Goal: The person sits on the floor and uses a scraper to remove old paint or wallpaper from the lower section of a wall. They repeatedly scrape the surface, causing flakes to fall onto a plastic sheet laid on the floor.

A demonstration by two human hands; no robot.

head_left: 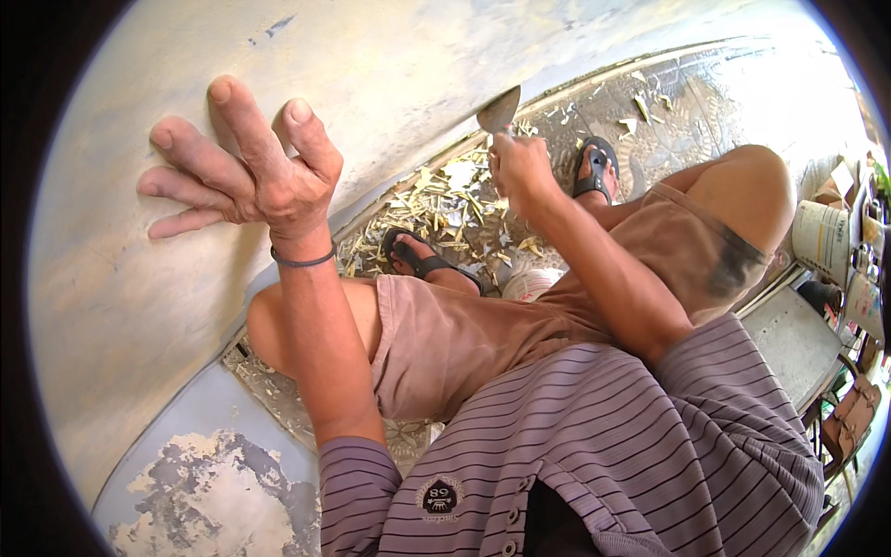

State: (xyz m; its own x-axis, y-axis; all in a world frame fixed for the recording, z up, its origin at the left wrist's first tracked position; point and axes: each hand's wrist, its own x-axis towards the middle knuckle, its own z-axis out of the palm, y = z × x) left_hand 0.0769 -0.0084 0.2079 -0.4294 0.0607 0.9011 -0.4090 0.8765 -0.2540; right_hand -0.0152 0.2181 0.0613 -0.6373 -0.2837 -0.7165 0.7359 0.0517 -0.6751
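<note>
My left hand (257, 167) rests against the pale wall (390, 63) with its fingers spread, holding nothing. A dark band circles that wrist. In my right hand (521, 167) is a scraper or trowel, its metal blade (500, 111) held up at the lower part of the wall, near where it meets the floor. The handle is mostly hidden by my fingers. Below the blade, chips of peeled paint (445, 198) lie scattered along the wall's foot.
My sandalled feet stand on the patterned tile floor (651, 136) among the chips. A white bucket (532, 284) shows between my legs. At right are a grey tabletop or seat (793, 334), a white paint pail (821, 233) and a brown bag (850, 421). A flaking grey-blue surface (209, 480) is at lower left.
</note>
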